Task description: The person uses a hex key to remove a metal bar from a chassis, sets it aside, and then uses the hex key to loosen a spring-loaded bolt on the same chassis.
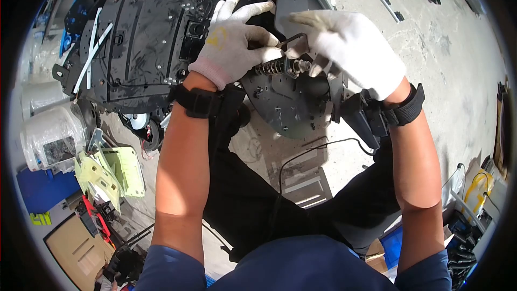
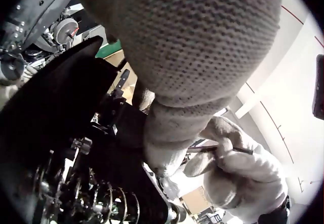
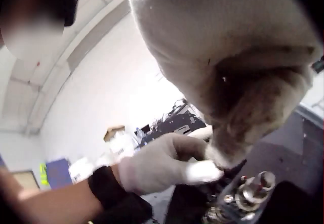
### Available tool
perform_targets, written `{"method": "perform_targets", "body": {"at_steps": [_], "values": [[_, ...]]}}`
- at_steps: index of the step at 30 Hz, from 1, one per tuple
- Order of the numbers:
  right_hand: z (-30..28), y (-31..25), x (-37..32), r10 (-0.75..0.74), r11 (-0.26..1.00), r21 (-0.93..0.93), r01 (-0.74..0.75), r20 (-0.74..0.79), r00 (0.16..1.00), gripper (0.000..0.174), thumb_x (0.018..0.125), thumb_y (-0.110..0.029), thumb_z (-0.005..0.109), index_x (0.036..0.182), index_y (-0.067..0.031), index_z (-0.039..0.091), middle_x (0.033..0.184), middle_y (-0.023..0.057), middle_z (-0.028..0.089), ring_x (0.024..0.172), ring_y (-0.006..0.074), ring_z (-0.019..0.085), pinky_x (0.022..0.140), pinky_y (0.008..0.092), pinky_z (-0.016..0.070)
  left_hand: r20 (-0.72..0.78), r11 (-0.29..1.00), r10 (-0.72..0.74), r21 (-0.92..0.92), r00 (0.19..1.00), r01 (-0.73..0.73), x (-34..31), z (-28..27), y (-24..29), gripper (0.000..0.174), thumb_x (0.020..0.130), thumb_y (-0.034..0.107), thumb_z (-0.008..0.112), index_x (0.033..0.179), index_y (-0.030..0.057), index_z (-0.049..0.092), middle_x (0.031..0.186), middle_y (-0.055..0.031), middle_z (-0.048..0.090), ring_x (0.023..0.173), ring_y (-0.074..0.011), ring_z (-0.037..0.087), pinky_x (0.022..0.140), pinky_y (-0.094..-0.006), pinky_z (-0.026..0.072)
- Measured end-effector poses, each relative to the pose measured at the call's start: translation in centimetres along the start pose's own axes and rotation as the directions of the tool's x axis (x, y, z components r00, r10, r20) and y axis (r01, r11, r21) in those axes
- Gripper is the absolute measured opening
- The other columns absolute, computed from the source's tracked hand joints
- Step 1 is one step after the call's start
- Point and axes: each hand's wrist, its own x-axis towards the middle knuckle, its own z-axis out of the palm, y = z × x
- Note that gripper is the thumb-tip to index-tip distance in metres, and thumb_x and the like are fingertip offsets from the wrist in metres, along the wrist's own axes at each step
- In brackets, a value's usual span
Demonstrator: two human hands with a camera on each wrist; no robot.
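Observation:
Between my two gloved hands is a thin, dark L-shaped hex key [image 1: 295, 39]. My left hand [image 1: 231, 43] pinches one end of it between thumb and forefinger, its other fingers spread. The fingers of my right hand [image 1: 355, 48] are curled around the other end; in the left wrist view the hex key's bar [image 2: 205, 148] runs into that right hand [image 2: 243, 176]. Just below the hands lies a coil-spring shock absorber [image 1: 277, 68], its spring [image 2: 101, 204] close in the left wrist view. It sits over a dark, plate-like part [image 1: 285, 108].
A large black panel assembly [image 1: 145, 37] with white strips lies to the left. Plastic-wrapped parts [image 1: 54, 134] and pale green pieces [image 1: 121, 170] are lower left. A black cable [image 1: 318, 148] crosses the floor between the legs. A thin bar [image 1: 383, 2] lies on the concrete floor at right.

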Motion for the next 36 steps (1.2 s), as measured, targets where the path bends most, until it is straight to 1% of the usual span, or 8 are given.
{"method": "perform_targets", "body": {"at_steps": [4, 10, 14, 16, 20, 23, 28, 36], "values": [[0.1, -2.0, -0.2, 0.277, 0.960, 0.066, -0.274, -0.053, 0.959, 0.042, 0.090, -0.038, 0.060, 0.079, 0.0024, 0.067, 0.062, 0.0082, 0.064, 0.055, 0.0120, 0.061, 0.055, 0.0238, 0.0481, -0.010, 1.000, 0.011, 0.020, 1.000, -0.011, 0.1, 0.2, 0.0, 0.020, 0.067, 0.025, 0.080, 0.080, 0.0109, 0.075, 0.134, -0.0023, 0.054, 0.138, -0.0408, 0.024, 0.111, -0.0480, 0.0256], [1.0, 2.4, 0.8, -0.467, 0.801, -0.464, 0.377, -0.091, 0.880, 0.030, 0.090, -0.030, 0.060, 0.078, -0.0027, 0.066, 0.063, 0.0117, 0.060, 0.055, 0.0248, 0.057, 0.057, 0.0338, 0.0463, -0.025, 0.999, 0.035, 0.013, 0.999, -0.035, 0.0, 0.2, -0.5, 0.021, 0.067, 0.036, 0.079, 0.081, 0.0203, 0.077, 0.131, 0.0025, 0.055, 0.134, -0.0403, 0.030, 0.111, -0.0482, 0.0236], [0.4, 1.0, 0.3, -0.476, 0.753, -0.536, 0.383, -0.041, 0.878, 0.025, 0.092, -0.026, 0.056, 0.086, -0.0040, 0.066, 0.068, 0.0119, 0.060, 0.057, 0.0257, 0.059, 0.058, 0.0369, 0.0478, -0.018, 0.998, 0.060, 0.014, 0.998, -0.060, 0.1, 0.3, -0.8, 0.021, 0.069, 0.037, 0.077, 0.083, 0.0219, 0.077, 0.131, 0.0022, 0.055, 0.134, -0.0395, 0.031, 0.111, -0.0473, 0.0218], [0.2, -1.3, 0.0, 0.036, 0.939, -0.339, -0.060, -0.075, 0.996, 0.027, 0.093, -0.028, 0.052, 0.088, -0.0053, 0.067, 0.067, 0.0120, 0.059, 0.058, 0.0259, 0.061, 0.060, 0.0382, 0.0489, -0.032, 0.997, 0.063, 0.039, 0.998, -0.061, 0.1, 0.2, -0.5, 0.020, 0.069, 0.037, 0.077, 0.082, 0.0218, 0.077, 0.131, 0.0019, 0.055, 0.134, -0.0393, 0.031, 0.111, -0.0471, 0.0212], [0.6, -0.3, 0.1, -0.296, 0.692, -0.713, 0.114, -0.137, 0.945, 0.037, 0.095, -0.035, 0.050, 0.081, -0.0048, 0.068, 0.061, 0.0113, 0.058, 0.058, 0.0250, 0.061, 0.059, 0.0371, 0.0481, -0.031, 0.999, 0.034, 0.013, 0.999, -0.034, 0.2, 0.3, -0.1, 0.021, 0.066, 0.031, 0.079, 0.080, 0.0155, 0.076, 0.135, -0.0012, 0.053, 0.136, -0.0404, 0.027, 0.111, -0.0488, 0.0235], [0.9, -1.4, 0.1, 0.279, 0.919, -0.260, -0.297, -0.104, 0.955, 0.035, 0.094, -0.033, 0.052, 0.082, -0.0048, 0.069, 0.066, 0.0120, 0.063, 0.059, 0.0275, 0.062, 0.061, 0.0367, 0.0492, -0.028, 0.999, 0.024, 0.027, 0.999, -0.024, 0.3, 0.4, -0.1, 0.022, 0.066, 0.031, 0.079, 0.082, 0.0159, 0.077, 0.135, -0.0013, 0.053, 0.136, -0.0406, 0.028, 0.111, -0.0489, 0.0235], [1.6, 2.1, 0.6, -0.463, 0.781, -0.531, 0.328, -0.141, 0.875, 0.021, 0.087, -0.021, 0.059, 0.097, -0.0042, 0.068, 0.084, 0.0159, 0.066, 0.072, 0.0333, 0.063, 0.067, 0.0370, 0.0512, -0.046, 0.996, 0.082, 0.042, 0.996, -0.080, 0.2, 0.3, -0.4, 0.023, 0.067, 0.032, 0.079, 0.081, 0.0135, 0.076, 0.135, -0.0018, 0.053, 0.136, -0.0402, 0.028, 0.111, -0.0504, 0.0224], [1.0, 0.5, 0.1, -0.274, 0.911, -0.335, 0.239, -0.061, 0.960, 0.017, 0.087, -0.019, 0.057, 0.092, -0.0058, 0.068, 0.074, 0.0140, 0.065, 0.069, 0.0306, 0.063, 0.064, 0.0344, 0.0499, -0.011, 0.998, 0.062, -0.008, 0.998, -0.062, 0.2, 0.1, -0.5, 0.020, 0.070, 0.027, 0.077, 0.081, 0.0102, 0.074, 0.134, -0.0017, 0.054, 0.135, -0.0374, 0.031, 0.113, -0.0504, 0.0197]]}}
